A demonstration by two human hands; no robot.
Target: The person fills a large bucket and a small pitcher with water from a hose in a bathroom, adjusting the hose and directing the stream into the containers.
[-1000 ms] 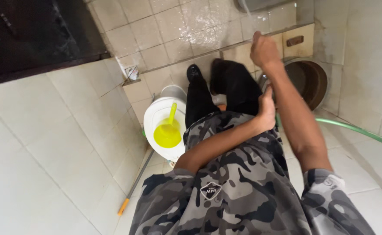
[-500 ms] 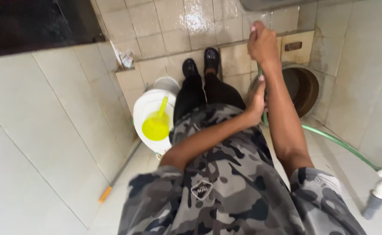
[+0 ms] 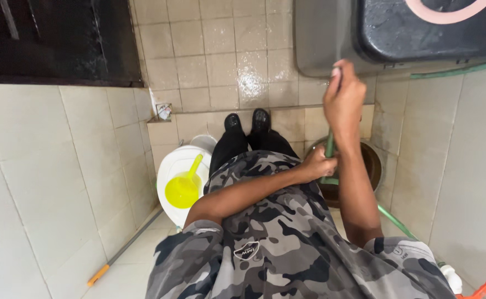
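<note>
I look down at my camouflage shirt and black shoes on a wet tiled floor. My right hand [image 3: 342,99] is raised and closed around the upper end of a green hose [image 3: 330,148], right by the lower edge of a grey and black tank [image 3: 420,33]. My left hand [image 3: 317,164] reaches across my body and grips the same hose lower down. From there the hose trails away to the lower right along the wall.
A white bucket [image 3: 168,163] with a yellow scoop [image 3: 183,188] inside stands at the left of my legs. A brown round basin [image 3: 373,160] sits on the right. A stick with an orange tip [image 3: 99,274] leans on the left wall. A white and orange nozzle [image 3: 464,282] lies lower right.
My right hand has risen with the hose end toward the tank, which has come into view at the top. My left hand stays on the hose.
</note>
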